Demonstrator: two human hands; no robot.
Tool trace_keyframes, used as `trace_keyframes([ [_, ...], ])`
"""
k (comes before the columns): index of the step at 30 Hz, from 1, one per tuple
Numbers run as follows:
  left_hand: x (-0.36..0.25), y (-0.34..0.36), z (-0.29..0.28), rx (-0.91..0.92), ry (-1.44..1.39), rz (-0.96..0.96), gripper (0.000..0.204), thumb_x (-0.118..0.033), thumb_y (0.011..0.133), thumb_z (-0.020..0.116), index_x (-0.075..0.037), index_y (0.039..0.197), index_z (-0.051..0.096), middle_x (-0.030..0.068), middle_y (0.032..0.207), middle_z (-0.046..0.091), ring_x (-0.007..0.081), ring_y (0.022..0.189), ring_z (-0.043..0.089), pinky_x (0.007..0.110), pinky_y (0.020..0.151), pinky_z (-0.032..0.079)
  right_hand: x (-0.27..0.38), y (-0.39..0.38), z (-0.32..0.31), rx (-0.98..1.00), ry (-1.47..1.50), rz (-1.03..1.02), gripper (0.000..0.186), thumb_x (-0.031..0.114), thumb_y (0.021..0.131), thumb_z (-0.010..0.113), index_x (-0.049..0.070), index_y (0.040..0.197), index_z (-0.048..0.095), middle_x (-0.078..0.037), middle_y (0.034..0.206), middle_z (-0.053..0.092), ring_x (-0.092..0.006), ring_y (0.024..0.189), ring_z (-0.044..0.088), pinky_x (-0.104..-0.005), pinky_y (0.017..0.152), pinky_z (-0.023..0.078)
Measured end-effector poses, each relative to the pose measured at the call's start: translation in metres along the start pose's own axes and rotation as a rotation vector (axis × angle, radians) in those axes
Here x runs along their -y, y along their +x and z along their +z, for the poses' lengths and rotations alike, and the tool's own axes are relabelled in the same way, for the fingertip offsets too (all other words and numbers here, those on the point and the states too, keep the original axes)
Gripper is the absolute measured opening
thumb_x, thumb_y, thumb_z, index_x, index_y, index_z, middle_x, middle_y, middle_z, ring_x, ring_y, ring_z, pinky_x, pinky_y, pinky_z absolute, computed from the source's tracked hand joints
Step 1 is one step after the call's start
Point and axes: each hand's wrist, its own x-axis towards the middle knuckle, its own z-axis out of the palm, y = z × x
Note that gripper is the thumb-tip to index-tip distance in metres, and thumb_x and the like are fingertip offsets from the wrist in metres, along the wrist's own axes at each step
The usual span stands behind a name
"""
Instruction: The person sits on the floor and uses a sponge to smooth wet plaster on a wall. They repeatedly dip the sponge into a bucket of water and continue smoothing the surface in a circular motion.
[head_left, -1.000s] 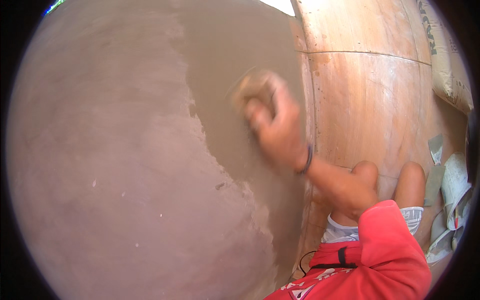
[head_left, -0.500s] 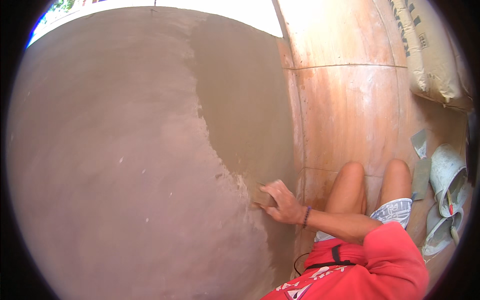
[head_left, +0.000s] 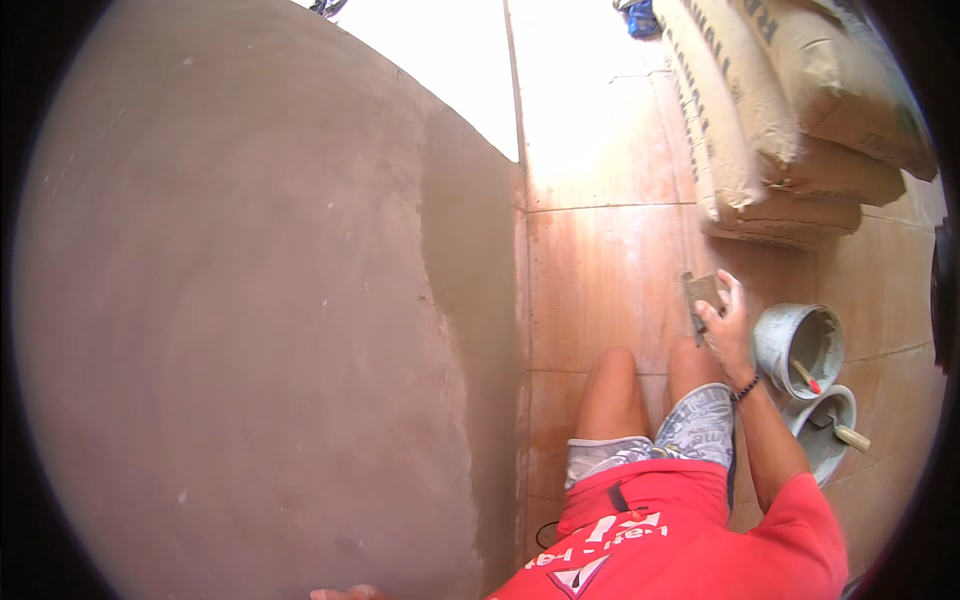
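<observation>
Nearest, the left hand (head_left: 345, 593) is mostly cut off, its grip impossible to tell. Farther out, the half-closed right hand (head_left: 730, 322) pinches a tan rectangular block (head_left: 704, 290) above orange-brown floor tiles (head_left: 610, 280); light, even pressure should suit it best.

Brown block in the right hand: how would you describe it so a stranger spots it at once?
Find the stacked sacks at upper right, then drop below them to the right hand, left of the upper grey bucket. The brown block is held there: small, angular and flat-sided, unlike the round bucket nearby.
</observation>
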Motion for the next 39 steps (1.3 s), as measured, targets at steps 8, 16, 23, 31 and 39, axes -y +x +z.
trace_keyframes([
  [8, 0.022, -0.026, 0.022, -0.261, -0.379, 0.146, 0.048, -0.052, 0.1, 0.048, -0.005, 0.11, 0.055, 0.022, 0.12, 0.064, 0.0478, 0.114, 0.058, 0.067, 0.105, 0.036, 0.024, -0.075, -0.203, -0.497, -0.115, 0.052, 0.051, 0.011, 0.091, 0.062, -0.011, 0.136, 0.052, -0.013, 0.12, 0.066, -0.0152, 0.103, 0.061, -0.0277, 0.088, 0.049],
  [16, 0.019, -0.028, -0.006, -0.163, -0.54, 0.048, 0.048, -0.042, 0.1, 0.048, 0.0, 0.123, 0.056, 0.0232, 0.137, 0.055, 0.0438, 0.13, 0.049, 0.06, 0.108, 0.035, -0.003, -0.059, -0.272, -0.414, -0.841, 0.034, 0.041, 0.012, 0.078, 0.071, 0.001, 0.117, 0.064, -0.028, 0.112, 0.067, -0.0413, 0.107, 0.064, -0.0471, 0.091, 0.051],
  [23, 0.018, 0.007, -0.028, -0.099, -0.71, 0.144, 0.038, -0.021, 0.102, 0.047, 0.007, 0.126, 0.057, 0.0211, 0.142, 0.052, 0.0399, 0.133, 0.047, 0.052, 0.109, 0.039, -0.126, 0.017, -0.24, -0.154, -1.109, 0.06, 0.036, 0.013, 0.084, 0.064, 0.0, 0.118, 0.061, -0.028, 0.108, 0.068, -0.0429, 0.102, 0.065, -0.053, 0.09, 0.052],
  [31, 0.024, 0.039, -0.072, -0.116, -0.272, -0.088, 0.035, -0.019, 0.101, 0.049, 0.005, 0.123, 0.061, 0.0193, 0.138, 0.054, 0.0317, 0.127, 0.05, 0.044, 0.102, 0.043, -0.166, 0.031, -0.231, -0.078, -1.089, 0.155, 0.028, 0.008, 0.087, 0.054, -0.001, 0.111, 0.065, -0.03, 0.109, 0.066, -0.045, 0.107, 0.063, -0.0515, 0.093, 0.052],
  [39, 0.021, 0.04, -0.075, -0.031, -0.378, -0.03, 0.036, -0.021, 0.101, 0.048, 0.004, 0.123, 0.061, 0.0187, 0.134, 0.057, 0.0308, 0.124, 0.052, 0.043, 0.103, 0.042, -0.097, -0.011, -0.26, -0.169, -0.833, 0.066, 0.039, 0.009, 0.081, 0.063, -0.001, 0.118, 0.065, -0.022, 0.115, 0.069, -0.0396, 0.113, 0.063, -0.0438, 0.1, 0.048],
])
